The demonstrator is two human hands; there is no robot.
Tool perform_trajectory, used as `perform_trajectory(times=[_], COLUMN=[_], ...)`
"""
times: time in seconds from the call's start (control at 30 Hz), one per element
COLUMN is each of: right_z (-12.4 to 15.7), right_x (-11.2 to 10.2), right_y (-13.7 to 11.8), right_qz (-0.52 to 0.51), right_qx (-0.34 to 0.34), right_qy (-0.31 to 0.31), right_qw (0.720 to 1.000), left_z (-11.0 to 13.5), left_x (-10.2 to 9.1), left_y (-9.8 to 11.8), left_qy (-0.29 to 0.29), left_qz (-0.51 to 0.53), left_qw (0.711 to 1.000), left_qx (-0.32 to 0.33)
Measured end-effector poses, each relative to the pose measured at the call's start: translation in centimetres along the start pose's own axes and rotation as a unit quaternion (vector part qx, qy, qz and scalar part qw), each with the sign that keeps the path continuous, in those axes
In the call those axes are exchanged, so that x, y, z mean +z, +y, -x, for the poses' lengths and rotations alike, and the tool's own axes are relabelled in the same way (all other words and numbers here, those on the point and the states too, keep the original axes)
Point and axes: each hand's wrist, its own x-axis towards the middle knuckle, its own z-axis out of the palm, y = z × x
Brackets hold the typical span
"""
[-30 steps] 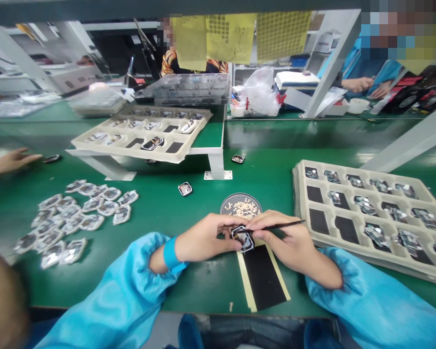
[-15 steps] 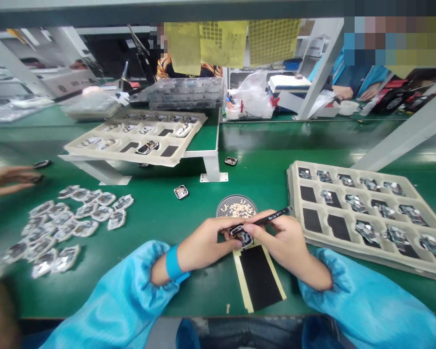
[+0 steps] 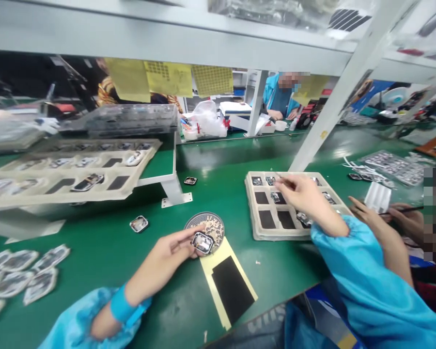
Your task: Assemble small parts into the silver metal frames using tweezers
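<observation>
My left hand (image 3: 169,254) pinches a small square watch case (image 3: 202,242) just above the near end of a round mesh dish (image 3: 205,224) of tiny pale parts. My right hand (image 3: 301,192) reaches over the beige compartment tray (image 3: 252,228) on the right and holds thin black tweezers (image 3: 280,177) above its far cells. The tray holds several watch cases and black pads. A black pad on yellow backing (image 3: 230,288) lies near the table edge, below my left hand.
A raised beige tray (image 3: 51,194) on a white stand sits at the back left. Loose watch cases (image 3: 139,223) (image 3: 190,181) lie on the green table. Bagged parts (image 3: 25,276) pile at the left. A co-worker's hands (image 3: 392,220) work at the right.
My right hand has left the watch case and moved right, out over the tray, with the tweezers. My left hand keeps the case. The view has swung to the right.
</observation>
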Motion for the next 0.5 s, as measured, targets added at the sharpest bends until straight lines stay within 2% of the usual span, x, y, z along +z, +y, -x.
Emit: perform_trajectory(times=[0.07,0.13,0.3,0.5], right_z=[-0.7,-0.9,-1.2,-2.6], right_x=[0.2,0.7,0.9,0.7], right_y=[1.7,2.5,3.0,4.6], right_qz=[0.112,0.148,0.162,0.161], right_qx=[0.021,0.025,0.034,0.035], right_qy=[-0.093,-0.133,-0.146,-0.164], right_qw=[0.989,0.980,0.975,0.973], left_z=[0.0,0.0,-0.2,-0.2], left_x=[0.1,0.2,0.5,0.6], left_y=[-0.1,-0.3,-0.8,-0.9], left_qy=[-0.002,-0.008,-0.038,-0.026], left_qz=[0.047,0.103,0.177,0.147], left_qw=[0.999,0.995,0.983,0.988], left_qx=[-0.002,0.002,0.025,0.036])
